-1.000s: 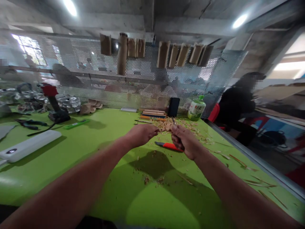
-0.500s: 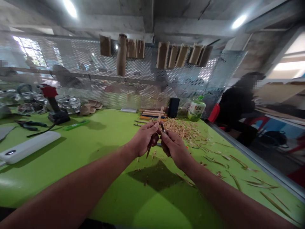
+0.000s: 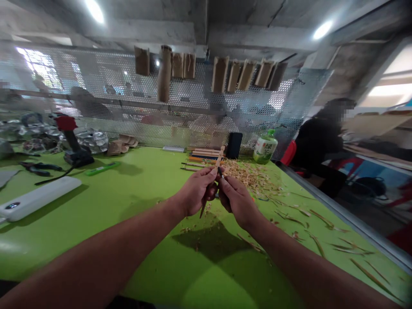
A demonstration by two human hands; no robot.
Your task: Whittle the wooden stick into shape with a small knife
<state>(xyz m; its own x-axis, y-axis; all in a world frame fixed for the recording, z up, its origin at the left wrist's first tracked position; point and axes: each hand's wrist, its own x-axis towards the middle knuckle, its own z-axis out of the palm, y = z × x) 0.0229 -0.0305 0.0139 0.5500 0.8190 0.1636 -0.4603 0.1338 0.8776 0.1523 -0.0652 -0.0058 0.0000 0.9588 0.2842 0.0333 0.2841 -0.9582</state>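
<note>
Wooden stick [image 3: 219,156] gripped in left hand [image 3: 197,191], small dark blade [image 3: 220,172] pinched in right hand [image 3: 236,201] against it, over pale shavings [image 3: 247,176].

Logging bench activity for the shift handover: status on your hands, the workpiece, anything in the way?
Left hand gripping wooden stick. Right hand holding small dark blade beside it. Wood shavings heaped just beyond the hands.

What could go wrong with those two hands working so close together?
The small dark blade in the right hand sits close to the left hand, so a slip could probably nick it. The thin wooden stick might also snap under pressure, jerking the blade.
</note>
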